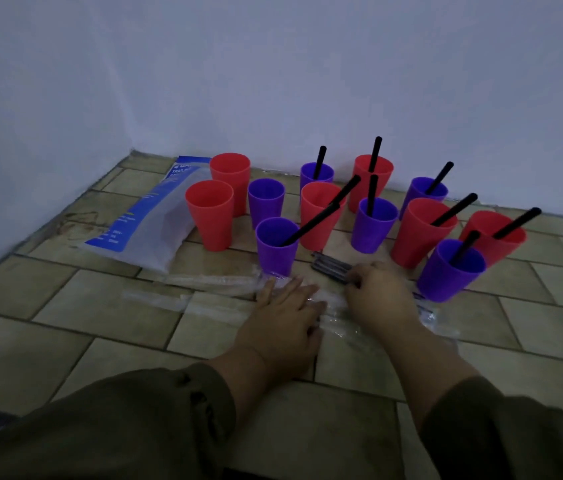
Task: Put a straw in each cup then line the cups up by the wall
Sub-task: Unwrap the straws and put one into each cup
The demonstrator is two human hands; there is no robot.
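A pale wall (pixel 273 81) met a tiled floor (pixel 83 317), where a blue-and-white plastic bag (pixel 145 220) lay at the far left beside twelve red and purple cups (pixel 373 226) clustered near the wall, not yet in a line. Nine held black straws, while two red cups (pixel 209 216) and one purple cup (pixel 266 202) on the left had none. The left hand (pixel 287 310) lay flat on a clear wrapper (pixel 217 289). The right hand (pixel 378 292) had its grip curled on a bundle of black straws (pixel 330 266) just in front of the cups, so straw-filling seemed to be in hand, and the next move likely called for freeing one straw and carrying it left.
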